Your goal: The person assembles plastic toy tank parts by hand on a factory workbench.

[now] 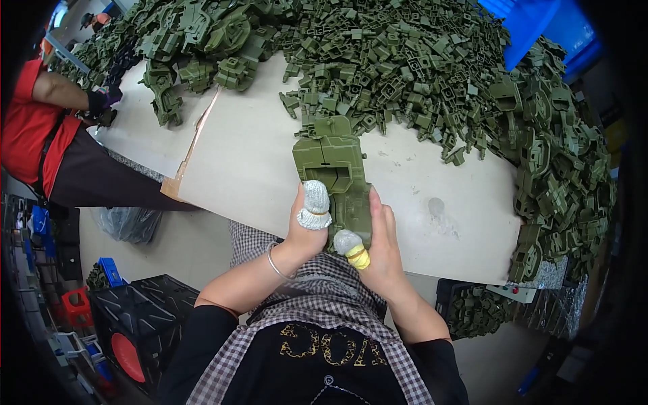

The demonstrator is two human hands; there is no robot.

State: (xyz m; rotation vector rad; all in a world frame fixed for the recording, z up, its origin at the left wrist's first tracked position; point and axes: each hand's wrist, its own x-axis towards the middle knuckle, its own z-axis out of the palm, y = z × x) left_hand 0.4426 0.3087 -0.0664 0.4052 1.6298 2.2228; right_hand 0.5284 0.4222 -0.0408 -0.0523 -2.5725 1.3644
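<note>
A dark green plastic toy vehicle body (352,208) is held upright between my two hands, over the table's near edge. Its upper part has a rectangular opening, and a flatter section lies below. My left hand (304,233) grips the left side, its thumb in a white knitted cover resting near the opening. On the right side, my right hand (386,251) presses with its fingers stretched along the edge. That thumb, capped in grey with a yellow wrap, lies against the lower end. The fingers under the part are hidden.
A large heap of small green parts (398,67) covers the table's (250,148) far side. Bigger green bodies (557,162) pile up on the right. A blue bin (540,30) is at the back right. A co-worker in a red shirt (30,128) stands left; a black crate (145,317) is below.
</note>
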